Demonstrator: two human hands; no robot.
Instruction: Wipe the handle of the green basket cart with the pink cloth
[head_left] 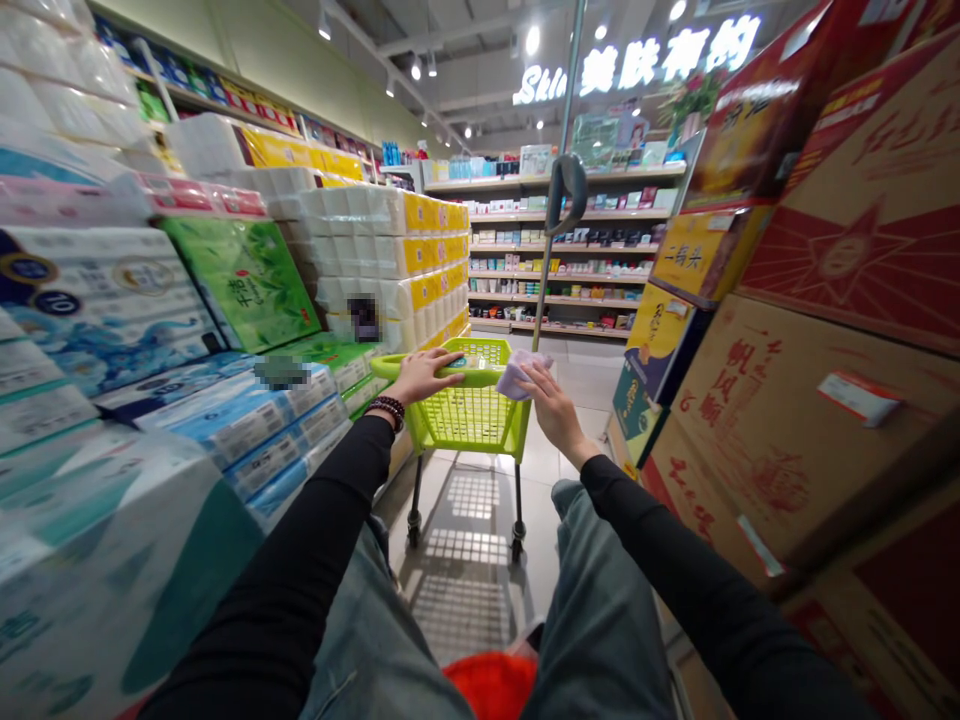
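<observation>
A lime-green shopping cart [469, 418] with a mesh basket stands in the aisle before my knees. My left hand [424, 377], a beaded bracelet at its wrist, rests over the left part of the cart handle [481, 379], fingers bent across it. At the handle's right end, my right hand [553, 407] presses a crumpled pale purple cloth [520, 374] against the green plastic. The fingers lie over the cloth, which hides that end of the handle. The basket's floor is mostly out of sight.
Stacked tissue packs [360, 240] line the left side. Cardboard cartons [832, 400] rise close on the right. A metal pole [556, 180] with a grey loop stands beyond the cart. Filled shelves [570, 245] cross the back. Something red [491, 685] lies between my legs.
</observation>
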